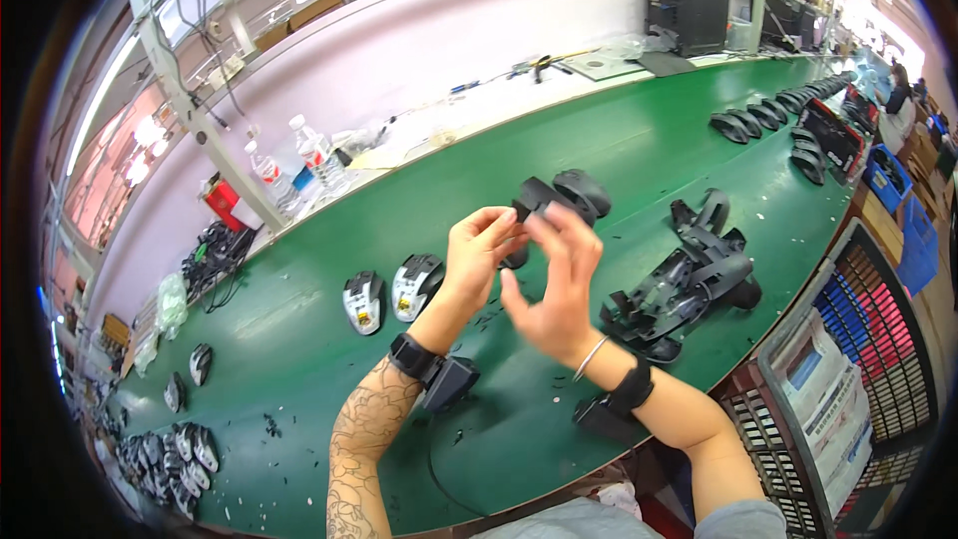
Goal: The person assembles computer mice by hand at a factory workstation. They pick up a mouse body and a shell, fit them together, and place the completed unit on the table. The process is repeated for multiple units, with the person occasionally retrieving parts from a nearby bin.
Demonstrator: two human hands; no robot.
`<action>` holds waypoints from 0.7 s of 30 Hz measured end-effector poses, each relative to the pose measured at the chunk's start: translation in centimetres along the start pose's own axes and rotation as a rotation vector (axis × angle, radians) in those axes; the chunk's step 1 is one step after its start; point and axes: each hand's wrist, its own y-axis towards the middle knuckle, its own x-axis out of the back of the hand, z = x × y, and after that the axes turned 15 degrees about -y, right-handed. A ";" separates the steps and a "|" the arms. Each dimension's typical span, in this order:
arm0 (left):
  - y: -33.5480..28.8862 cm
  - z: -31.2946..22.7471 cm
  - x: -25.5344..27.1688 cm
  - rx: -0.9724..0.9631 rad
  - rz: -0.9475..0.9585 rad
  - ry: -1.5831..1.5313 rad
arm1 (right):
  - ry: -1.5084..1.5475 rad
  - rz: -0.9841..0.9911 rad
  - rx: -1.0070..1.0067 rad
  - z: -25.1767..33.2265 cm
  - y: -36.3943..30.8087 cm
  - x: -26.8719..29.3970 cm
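Note:
In the middle of the view, my left hand (481, 255) pinches a dark plastic mouse shell piece (533, 196) between thumb and fingertips. Close beside it, my right hand (561, 289) is raised with thumb and fingers apart, slightly smeared by motion. Part of another dark piece shows between the hands, mostly hidden. Just beyond the fingers a black computer mouse (582, 194) rests on the green table (399, 210). Left of my left wrist lie two mouse bodies, one silver and black (364, 301) and one with a yellow mark (415, 285).
A heap of black mouse shells (689, 284) lies right of my hands. Mice stand in a row (763, 114) at the far right; more are piled (170, 464) at the lower left. A plastic crate (798, 439) borders the table. Water bottles (317, 155) stand along the back ledge.

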 end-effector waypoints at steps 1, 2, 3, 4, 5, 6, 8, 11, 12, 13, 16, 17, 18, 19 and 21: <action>-0.6 -0.4 1.0 -0.004 -0.004 0.009 | -0.024 0.103 -0.047 -0.6 0.5 0.0; -1.1 -0.7 1.9 -0.009 -0.010 0.019 | -0.024 0.175 -0.100 -1.1 0.4 -0.4; -1.5 -0.9 2.7 -0.027 -0.007 0.039 | 0.025 0.237 -0.097 -1.7 0.1 -0.7; -2.2 -1.2 3.1 -0.026 -0.005 0.095 | 0.076 0.302 -0.092 -2.1 -0.2 -1.1; -2.9 -1.6 3.4 -0.025 -0.003 0.152 | 0.101 0.336 -0.098 -2.3 -0.4 -1.2; -3.5 -1.9 3.8 -0.024 -0.006 0.205 | 0.127 0.374 -0.102 -2.3 -0.7 -1.3; -4.2 -2.3 4.5 -0.013 -0.033 0.206 | 0.185 0.431 -0.115 -2.1 -1.0 -1.5; -5.3 -2.4 4.4 -0.063 -0.080 0.216 | 0.244 0.435 -0.097 -1.1 -1.2 -1.6; -5.4 -2.4 4.3 -0.080 -0.077 0.254 | 0.285 0.443 -0.124 -1.1 -1.2 -1.6; -5.4 -2.5 4.2 -0.096 -0.073 0.291 | 0.325 0.451 -0.153 -1.0 -1.2 -1.6; -5.1 -2.7 3.7 -0.098 -0.080 0.313 | 0.413 0.448 -0.188 -1.0 -1.2 -1.9; -4.8 -2.7 3.9 -0.072 -0.067 0.307 | 0.427 0.465 -0.176 -1.0 -1.2 -1.8; -4.6 -3.0 4.1 -0.046 -0.056 0.305 | 0.446 0.480 -0.165 -0.9 -1.3 -1.9; -4.2 -3.4 4.3 0.041 -0.033 0.301 | 0.416 0.461 -0.221 -0.7 -1.5 -2.0; -2.4 -3.4 5.7 -0.007 0.072 0.430 | 0.404 0.413 -0.282 -1.2 -1.5 -2.3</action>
